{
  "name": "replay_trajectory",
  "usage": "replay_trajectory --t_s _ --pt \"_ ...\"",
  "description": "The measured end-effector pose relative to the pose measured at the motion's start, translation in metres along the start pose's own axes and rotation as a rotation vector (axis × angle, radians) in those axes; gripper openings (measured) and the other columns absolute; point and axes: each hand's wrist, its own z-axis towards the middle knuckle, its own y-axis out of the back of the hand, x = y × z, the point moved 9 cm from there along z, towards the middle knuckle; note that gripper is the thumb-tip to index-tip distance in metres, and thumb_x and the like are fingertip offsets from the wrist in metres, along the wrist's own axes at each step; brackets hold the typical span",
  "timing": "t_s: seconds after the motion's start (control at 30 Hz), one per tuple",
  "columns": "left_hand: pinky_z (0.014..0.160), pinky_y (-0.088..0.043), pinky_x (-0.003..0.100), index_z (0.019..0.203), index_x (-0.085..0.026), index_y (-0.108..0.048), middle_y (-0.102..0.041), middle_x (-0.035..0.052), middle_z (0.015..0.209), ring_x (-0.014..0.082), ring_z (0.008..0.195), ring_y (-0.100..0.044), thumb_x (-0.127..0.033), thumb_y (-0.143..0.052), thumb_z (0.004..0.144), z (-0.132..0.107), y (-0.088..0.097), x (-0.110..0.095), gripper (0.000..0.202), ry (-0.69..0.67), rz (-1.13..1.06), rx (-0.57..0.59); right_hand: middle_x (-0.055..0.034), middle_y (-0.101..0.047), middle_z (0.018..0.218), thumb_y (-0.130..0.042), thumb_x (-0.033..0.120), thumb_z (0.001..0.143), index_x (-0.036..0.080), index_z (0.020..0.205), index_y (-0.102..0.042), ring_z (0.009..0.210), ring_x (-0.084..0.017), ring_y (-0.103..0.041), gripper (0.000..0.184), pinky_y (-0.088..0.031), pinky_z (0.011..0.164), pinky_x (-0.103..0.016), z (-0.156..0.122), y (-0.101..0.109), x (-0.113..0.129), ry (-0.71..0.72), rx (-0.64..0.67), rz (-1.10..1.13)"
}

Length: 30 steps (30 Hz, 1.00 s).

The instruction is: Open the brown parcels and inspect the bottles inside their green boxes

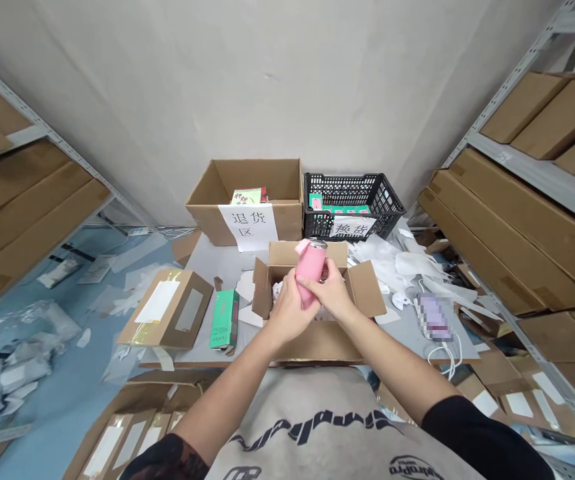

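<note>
A pink bottle [311,264] with a silver-coloured top and a pink strap is held between both my hands, tilted slightly. My left hand [290,303] wraps its lower left side. My right hand [332,291] grips it from the right, thumb across the front. Below them an open cardboard box [317,341] stands on the table with its flaps spread; white packing shows inside, mostly hidden by my hands. To the left, a green product box [224,319] lies with its near end open.
A taped carton [167,308] sits at the table's left. Behind are a large cardboard box [202,223] and a black crate [392,212] holding green boxes, both with paper signs. Paper scraps [392,260] and a phone [435,315] with a cable lie right. Shelves of cartons flank both sides.
</note>
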Motion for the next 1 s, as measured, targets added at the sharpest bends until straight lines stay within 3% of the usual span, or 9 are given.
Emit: replay_trajectory --t_s 0.13,0.23,0.4,0.53,0.6,0.77,0.9,1.0 --pt "0.101 -0.043 0.042 0.132 -0.020 -0.047 -0.053 0.0121 0.135 0.0271 0.121 -0.054 -0.044 -0.055 0.090 0.001 -0.004 0.018 0.049 0.128 -0.390 0.174 -0.0055 -0.068 0.106 -0.079 0.045 0.068 0.022 0.107 -0.066 0.094 -0.024 -0.063 0.047 -0.051 0.084 -0.038 0.003 0.009 0.007 -0.013 0.064 0.156" --pt "0.092 -0.048 0.037 0.124 -0.020 -0.056 -0.062 0.0097 0.125 0.0265 0.114 -0.059 -0.051 -0.055 0.090 -0.001 -0.009 0.033 0.046 0.263 -0.628 0.268 -0.0049 -0.068 0.106 -0.079 0.042 0.068 0.023 0.106 -0.066 0.096 -0.023 -0.063 0.045 -0.050 0.088 -0.038 0.001 0.006 0.015 -0.017 0.153 0.291" --pt "0.077 -0.051 0.031 0.114 -0.022 -0.053 -0.067 0.0057 0.107 0.0203 0.093 -0.064 -0.048 -0.066 0.084 -0.004 -0.009 0.036 0.042 0.234 -0.605 0.171 -0.0039 -0.068 0.100 -0.076 0.045 0.072 0.023 0.100 -0.061 0.094 -0.021 -0.063 0.039 -0.049 0.089 -0.037 -0.007 0.008 0.002 -0.053 0.054 0.271" --pt "0.077 -0.050 0.030 0.105 -0.023 -0.051 -0.065 0.0053 0.107 0.0192 0.093 -0.063 -0.044 -0.068 0.083 -0.010 0.000 0.030 0.035 0.136 -0.342 0.006 -0.0062 -0.063 0.114 -0.073 0.049 0.074 0.024 0.112 -0.061 0.102 -0.022 -0.059 0.047 -0.049 0.090 -0.039 -0.016 0.003 -0.005 -0.008 0.049 0.031" --pt "0.076 -0.050 0.031 0.103 -0.023 -0.052 -0.064 0.0051 0.105 0.0202 0.092 -0.063 -0.042 -0.072 0.079 -0.015 0.003 0.027 0.037 0.113 -0.199 -0.023 -0.0067 -0.063 0.114 -0.076 0.049 0.071 0.023 0.115 -0.060 0.103 -0.023 -0.059 0.054 -0.049 0.090 -0.040 -0.019 0.002 -0.008 0.001 0.043 -0.036" --pt "0.083 -0.051 0.033 0.107 -0.022 -0.053 -0.062 0.0059 0.109 0.0203 0.096 -0.062 -0.040 -0.073 0.077 -0.022 0.004 0.024 0.040 0.107 -0.260 0.031 -0.0063 -0.065 0.109 -0.085 0.043 0.060 0.022 0.109 -0.056 0.095 -0.022 -0.063 0.061 -0.051 0.084 -0.037 -0.023 0.005 -0.014 -0.044 -0.005 0.126" --pt "0.094 -0.049 0.036 0.126 -0.025 -0.052 -0.061 0.0076 0.124 0.0228 0.112 -0.060 -0.042 -0.064 0.086 -0.025 -0.003 0.024 0.046 0.182 -0.543 0.165 -0.0022 -0.067 0.093 -0.079 0.048 0.069 0.023 0.097 -0.057 0.084 -0.019 -0.064 0.044 -0.052 0.079 -0.035 -0.028 0.001 -0.016 -0.106 0.050 0.308" --pt "0.096 -0.048 0.038 0.131 -0.025 -0.052 -0.062 0.0074 0.126 0.0255 0.116 -0.059 -0.041 -0.066 0.085 -0.026 -0.005 0.025 0.051 0.220 -0.660 0.203 -0.0018 -0.067 0.091 -0.074 0.051 0.073 0.023 0.095 -0.062 0.086 -0.019 -0.063 0.037 -0.051 0.082 -0.035 -0.030 0.000 -0.009 -0.069 0.089 0.260"
